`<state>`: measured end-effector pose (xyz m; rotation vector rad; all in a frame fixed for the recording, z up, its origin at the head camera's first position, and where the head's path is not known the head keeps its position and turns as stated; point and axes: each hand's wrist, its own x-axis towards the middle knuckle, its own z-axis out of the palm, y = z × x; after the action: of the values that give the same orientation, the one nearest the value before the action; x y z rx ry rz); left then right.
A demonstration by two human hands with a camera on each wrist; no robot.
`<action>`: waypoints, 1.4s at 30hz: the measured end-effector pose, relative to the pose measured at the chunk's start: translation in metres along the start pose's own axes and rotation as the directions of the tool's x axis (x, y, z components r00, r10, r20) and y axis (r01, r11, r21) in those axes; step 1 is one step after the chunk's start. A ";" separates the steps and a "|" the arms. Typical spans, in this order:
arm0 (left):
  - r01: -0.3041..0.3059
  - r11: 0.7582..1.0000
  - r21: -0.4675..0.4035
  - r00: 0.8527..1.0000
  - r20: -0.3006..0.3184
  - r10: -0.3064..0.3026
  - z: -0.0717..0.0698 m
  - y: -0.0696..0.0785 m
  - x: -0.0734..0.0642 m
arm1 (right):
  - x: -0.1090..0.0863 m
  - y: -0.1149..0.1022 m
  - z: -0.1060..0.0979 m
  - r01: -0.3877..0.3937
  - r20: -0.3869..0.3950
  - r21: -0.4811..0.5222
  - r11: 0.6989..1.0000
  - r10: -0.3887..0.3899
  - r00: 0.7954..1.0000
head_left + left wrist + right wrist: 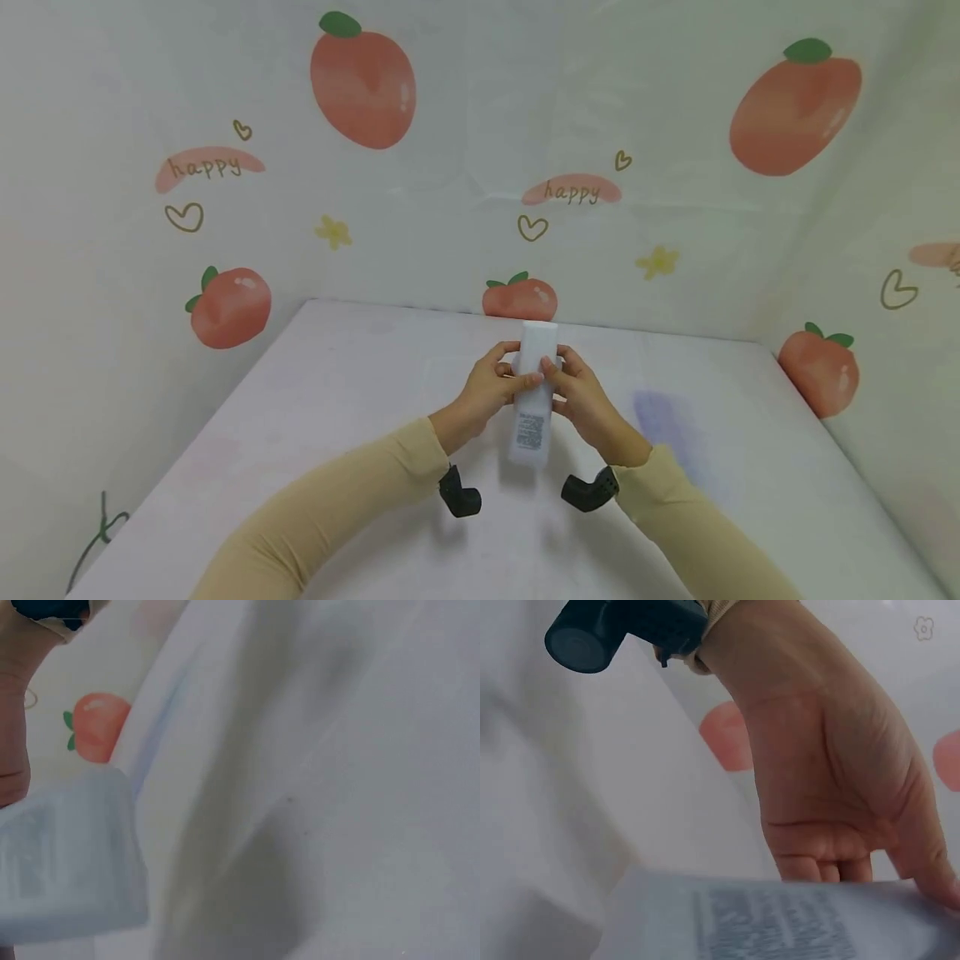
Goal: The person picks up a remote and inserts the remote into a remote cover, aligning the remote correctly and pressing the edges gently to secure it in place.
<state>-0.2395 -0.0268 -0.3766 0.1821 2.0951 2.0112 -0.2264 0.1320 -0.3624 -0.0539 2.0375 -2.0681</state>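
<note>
A white oblong package [537,342] with a block of dark print near its lower end is held upright above the table, between both hands. My left hand [489,385] grips its left side, thumb across the front. From the right, my right hand [591,407] grips it too, its thumb also on the front face. In the left wrist view, the end of the package [90,862] shows beside a small part of the left hand [11,742]. The right wrist view has the printed face of the package [772,922] below my right hand [832,772]; those fingertips are hidden behind it.
A pale tabletop [360,375] spreads under the hands, with a faint purple patch [663,425] to the right. Behind it hangs a white wall covering [465,108] printed with fruit and hearts. A black device [459,493] sits at the left wrist, another [588,492] at the right.
</note>
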 end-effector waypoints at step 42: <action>0.003 0.989 0.148 1.000 -0.029 0.002 -0.001 0.001 -0.007 | 0.019 0.010 0.014 -0.096 -0.207 0.542 0.835 0.243 0.948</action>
<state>-0.2332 -0.0299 -0.3748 0.1788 2.2634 1.8682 -0.2406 0.1145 -0.3741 0.5129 1.4460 -2.5402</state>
